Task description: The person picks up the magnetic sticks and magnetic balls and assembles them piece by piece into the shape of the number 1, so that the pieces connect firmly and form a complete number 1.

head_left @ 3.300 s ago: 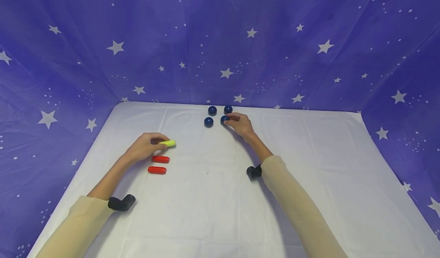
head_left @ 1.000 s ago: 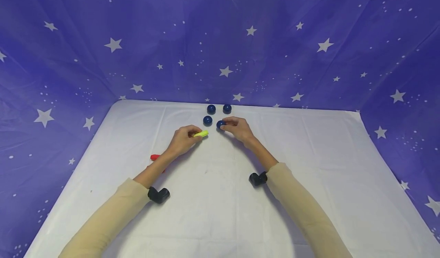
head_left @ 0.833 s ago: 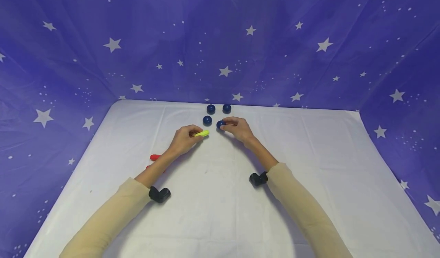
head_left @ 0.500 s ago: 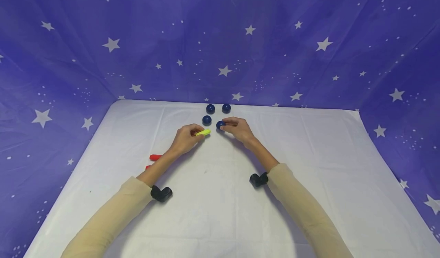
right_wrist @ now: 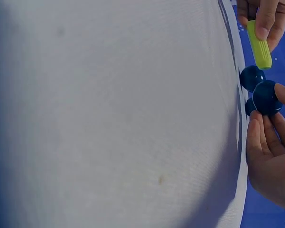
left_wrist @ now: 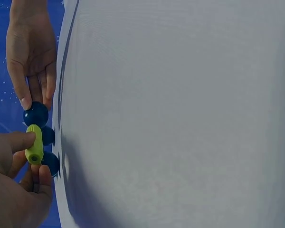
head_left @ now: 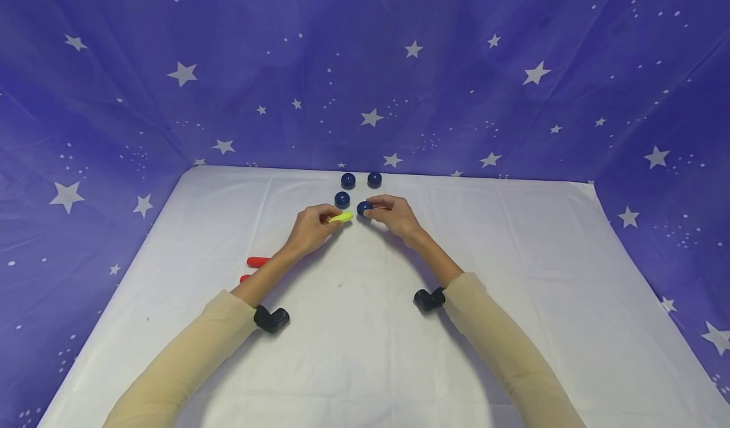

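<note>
My left hand [head_left: 310, 230] pinches a short yellow-green ribbed rod [head_left: 342, 217], whose end shows a round hole [left_wrist: 34, 158] in the left wrist view. Between the thumb and fingers of my right hand [head_left: 397, 217] is a dark blue ball [head_left: 364, 209]. In the head view the rod's tip points at this ball with a small gap between them. Behind the hands, several more blue balls stand on the cloth, among them a near one [head_left: 342, 200] and a back right one [head_left: 374, 180]. Two red rods [head_left: 258, 262] lie partly hidden under my left forearm.
A white cloth [head_left: 353, 352] covers the table. Purple star-printed fabric [head_left: 371, 85] hangs behind and at both sides. Black wrist mounts [head_left: 272, 319] jut out from both sleeves, low over the cloth.
My left hand has carried the yellow-green rod from beside the red rods rightward to the balls. My right hand has drawn its ball slightly toward me, away from the others.
</note>
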Demonstrator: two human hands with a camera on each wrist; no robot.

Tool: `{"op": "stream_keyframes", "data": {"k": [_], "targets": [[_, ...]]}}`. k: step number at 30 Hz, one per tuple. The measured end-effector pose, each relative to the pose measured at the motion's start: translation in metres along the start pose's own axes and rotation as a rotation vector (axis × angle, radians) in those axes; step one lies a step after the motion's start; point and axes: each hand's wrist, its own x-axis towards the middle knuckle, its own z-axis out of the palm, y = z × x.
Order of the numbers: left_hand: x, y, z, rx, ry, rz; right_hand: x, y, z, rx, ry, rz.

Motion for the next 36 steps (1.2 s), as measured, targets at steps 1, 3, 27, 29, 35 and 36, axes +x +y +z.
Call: {"op": "stream_keyframes", "data": {"k": [1, 3, 27, 29, 35, 36], "targets": [[0.0, 0.0, 0.0, -0.003, -0.001, 0.002, 0.0, 0.0, 0.0, -0.001, -0.001, 0.0], [0.001, 0.001, 0.001, -0.008, -0.004, 0.003, -0.001, 0.0, 0.001, -0.006, -0.001, 0.001], [0.007, 0.0, 0.009, -0.023, -0.025, -0.002, -0.002, 0.001, 0.002, 0.02, -0.021, -0.009], [0.007, 0.001, 0.009, -0.029, -0.023, -0.004, -0.003, 0.0, 0.001, 0.025, -0.018, -0.007], [0.007, 0.005, 0.012, -0.041, 0.001, -0.005, -0.003, 0.0, 0.002, 0.057, -0.003, 0.0], [0.007, 0.005, 0.013, -0.038, 0.006, -0.003, -0.003, 0.0, 0.002, 0.061, 0.003, 0.003]]}}
